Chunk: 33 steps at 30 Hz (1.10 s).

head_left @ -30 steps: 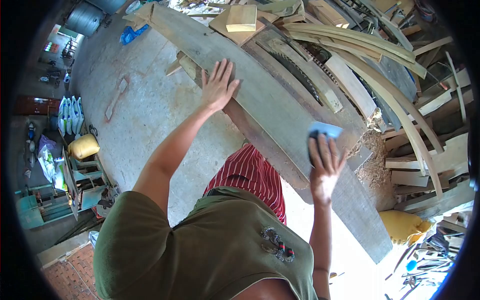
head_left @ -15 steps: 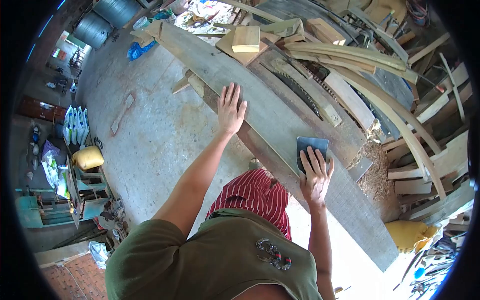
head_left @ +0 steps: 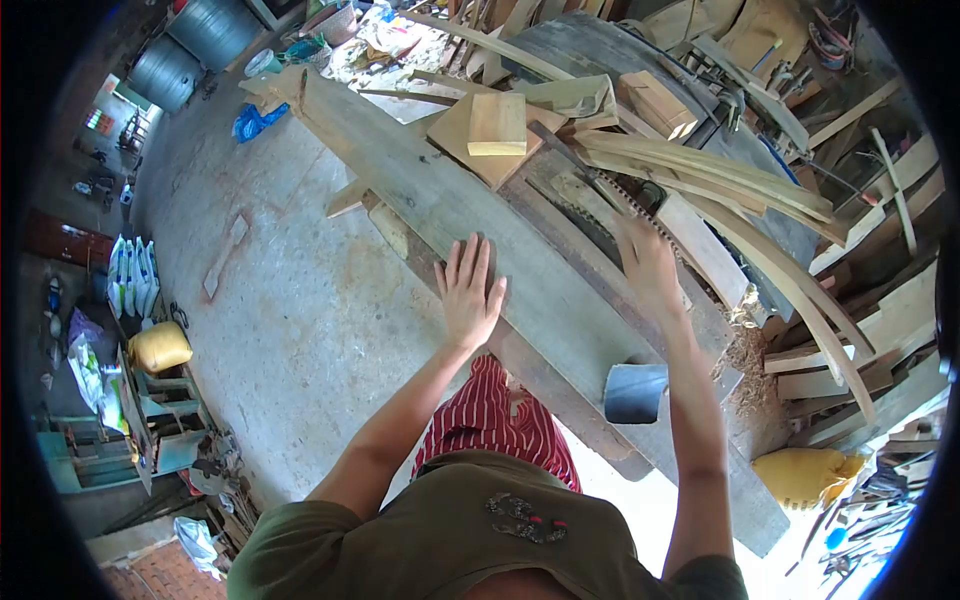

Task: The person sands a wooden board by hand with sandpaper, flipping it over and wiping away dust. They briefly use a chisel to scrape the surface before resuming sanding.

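A long grey plank [head_left: 420, 180] lies slantwise across the saw bench. My left hand [head_left: 470, 290] rests flat on it, fingers spread, near its near edge. My right hand [head_left: 648, 262] reaches over the plank toward the circular saw blade [head_left: 622, 200] and the wooden strip [head_left: 700, 250] beside it; it holds nothing that I can see. A dark sheet of sandpaper [head_left: 636, 392] lies loose on the plank below my right forearm.
A square wooden block [head_left: 497, 122] sits on a board behind the plank. Curved wooden strips [head_left: 760, 200] and offcuts pile up on the right, with sawdust [head_left: 748, 350] under them. Bare concrete floor [head_left: 290, 300] spreads to the left, with a yellow sack [head_left: 158, 346] and shelves.
My right hand let go of the sandpaper and moved up past the plank to the saw blade. The sandpaper stays on the plank. My left hand slid a little down the plank.
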{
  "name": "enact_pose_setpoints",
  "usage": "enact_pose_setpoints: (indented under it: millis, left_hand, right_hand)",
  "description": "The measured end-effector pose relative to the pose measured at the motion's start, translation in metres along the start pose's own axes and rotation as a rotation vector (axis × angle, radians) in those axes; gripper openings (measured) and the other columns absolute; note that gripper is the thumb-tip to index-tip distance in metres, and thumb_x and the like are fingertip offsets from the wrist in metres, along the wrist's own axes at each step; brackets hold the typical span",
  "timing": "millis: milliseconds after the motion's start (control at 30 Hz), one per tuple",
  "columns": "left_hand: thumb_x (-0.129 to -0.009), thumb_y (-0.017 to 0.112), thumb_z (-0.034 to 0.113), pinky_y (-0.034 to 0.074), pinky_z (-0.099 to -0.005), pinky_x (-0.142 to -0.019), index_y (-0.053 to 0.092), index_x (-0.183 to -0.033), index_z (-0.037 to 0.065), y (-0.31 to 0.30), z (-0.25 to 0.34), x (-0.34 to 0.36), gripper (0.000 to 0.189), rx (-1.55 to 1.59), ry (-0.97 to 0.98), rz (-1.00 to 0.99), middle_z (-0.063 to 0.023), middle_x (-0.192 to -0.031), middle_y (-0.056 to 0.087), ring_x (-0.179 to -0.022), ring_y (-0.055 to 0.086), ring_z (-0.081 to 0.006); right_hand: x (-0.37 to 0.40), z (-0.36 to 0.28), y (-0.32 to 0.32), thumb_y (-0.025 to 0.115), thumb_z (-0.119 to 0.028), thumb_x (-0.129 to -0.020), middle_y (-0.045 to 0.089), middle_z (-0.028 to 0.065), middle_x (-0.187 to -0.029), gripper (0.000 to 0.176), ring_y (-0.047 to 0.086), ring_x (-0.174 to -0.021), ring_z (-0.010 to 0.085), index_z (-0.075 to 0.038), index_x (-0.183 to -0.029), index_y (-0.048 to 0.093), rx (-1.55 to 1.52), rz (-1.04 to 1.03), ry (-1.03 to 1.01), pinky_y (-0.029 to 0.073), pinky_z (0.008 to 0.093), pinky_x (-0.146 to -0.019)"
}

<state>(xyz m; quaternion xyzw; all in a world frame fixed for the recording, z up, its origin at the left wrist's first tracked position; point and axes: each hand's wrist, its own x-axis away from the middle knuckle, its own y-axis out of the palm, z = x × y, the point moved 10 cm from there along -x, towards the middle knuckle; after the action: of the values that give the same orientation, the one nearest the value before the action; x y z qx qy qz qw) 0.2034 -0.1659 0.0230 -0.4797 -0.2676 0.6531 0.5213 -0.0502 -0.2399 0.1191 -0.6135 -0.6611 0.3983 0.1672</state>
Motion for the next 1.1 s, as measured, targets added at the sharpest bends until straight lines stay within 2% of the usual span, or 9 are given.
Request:
enact_pose_setpoints:
  millis: [100,200,300,467,600,667,800,933,1100]
  left_hand:
    - [-0.099,0.044,0.046,0.009,-0.0652,-0.114,0.033,-0.15,0.013,0.003,-0.003,0.001,0.063,-0.036,0.037,-0.064,-0.0068,-0.158,0.027,-0.145,0.021,-0.0332]
    - [-0.099,0.042,0.048,0.005,-0.0677,-0.113,0.033,-0.151,0.014,0.0,-0.006,-0.002,0.062,-0.054,0.082,-0.15,-0.005,-0.158,0.027,-0.145,0.022,-0.0314]
    - [-0.101,0.037,0.049,0.002,-0.0693,-0.112,0.035,-0.149,0.015,-0.003,-0.014,-0.007,0.059,-0.023,0.105,-0.257,-0.0052,-0.156,0.031,-0.144,0.025,-0.0308]
    - [-0.102,0.034,0.045,0.001,-0.0685,-0.113,0.042,-0.145,0.023,-0.016,-0.048,-0.061,0.049,0.036,0.108,-0.104,-0.0064,-0.151,0.037,-0.142,0.029,-0.0298]
    - [-0.103,0.032,0.044,0.007,-0.0698,-0.111,0.045,-0.142,0.022,-0.011,-0.076,-0.151,0.047,-0.134,0.117,-0.113,-0.0027,-0.149,0.042,-0.143,0.029,-0.0279]
    - [-0.102,0.039,0.042,0.014,-0.0671,-0.111,0.055,-0.132,0.019,0.004,-0.09,-0.184,0.041,-0.253,0.13,-0.146,-0.0035,-0.141,0.05,-0.137,0.038,-0.029]
    - [-0.099,0.049,0.032,0.029,-0.0626,-0.106,0.061,-0.107,0.012,0.011,-0.106,-0.196,0.025,-0.157,0.184,0.006,-0.0075,-0.122,0.062,-0.115,0.057,-0.031]
    - [-0.098,0.05,0.03,0.031,-0.0608,-0.105,0.061,-0.108,0.012,0.012,-0.106,-0.191,0.024,-0.124,0.182,-0.104,-0.0084,-0.122,0.062,-0.116,0.056,-0.0311]
    - [-0.098,0.053,0.027,0.033,-0.058,-0.105,0.06,-0.112,0.01,-0.004,-0.098,-0.16,0.023,-0.117,0.208,-0.054,-0.0074,-0.123,0.061,-0.122,0.053,-0.031]
  right_hand:
    - [-0.088,0.015,0.045,0.057,-0.015,-0.091,0.062,0.0234,-0.112,0.027,0.058,-0.102,0.0433,-0.003,-0.115,0.058,0.149,0.181,-0.124,0.048,0.0502,-0.088]
    - [-0.141,0.068,0.119,0.059,-0.025,-0.09,0.06,0.0227,-0.121,0.041,0.058,-0.109,0.0416,-0.008,-0.127,0.056,0.289,-0.2,0.212,0.047,0.049,-0.095]
    - [-0.156,0.074,0.132,0.059,-0.021,-0.088,0.062,0.0206,-0.119,0.043,0.06,-0.11,0.039,-0.008,-0.129,0.055,0.42,-0.163,0.074,0.049,0.046,-0.095]
    - [-0.13,0.025,0.069,0.058,-0.01,-0.084,0.067,0.0136,-0.108,0.044,0.067,-0.102,0.0303,-0.008,-0.128,0.056,0.671,0.263,-0.214,0.058,0.0369,-0.078]
    - [-0.067,-0.03,0.023,0.057,-0.013,-0.088,0.068,0.0114,-0.108,0.04,0.071,-0.086,0.0275,-0.005,-0.127,0.056,0.767,0.149,-0.167,0.059,0.0348,-0.069]
    - [-0.027,-0.017,0.038,0.055,-0.016,-0.092,0.069,0.012,-0.105,0.033,0.071,-0.073,0.0264,-0.003,-0.123,0.057,0.57,-0.265,0.032,0.059,0.0342,-0.066]
    - [0.051,-0.003,0.047,0.053,-0.02,-0.095,0.069,0.0184,-0.095,0.027,0.07,-0.078,0.0343,-0.002,-0.114,0.061,0.275,-0.173,0.126,0.057,0.0421,-0.071]
    - [0.072,0.014,0.053,0.053,-0.021,-0.095,0.068,0.0221,-0.087,0.025,0.066,-0.082,0.0415,-0.001,-0.108,0.062,0.143,-0.265,0.373,0.053,0.0483,-0.077]
    - [0.091,0.015,0.049,0.053,-0.021,-0.095,0.067,0.0224,-0.086,0.026,0.066,-0.082,0.041,-0.003,-0.111,0.063,0.024,-0.25,0.325,0.052,0.0489,-0.075]
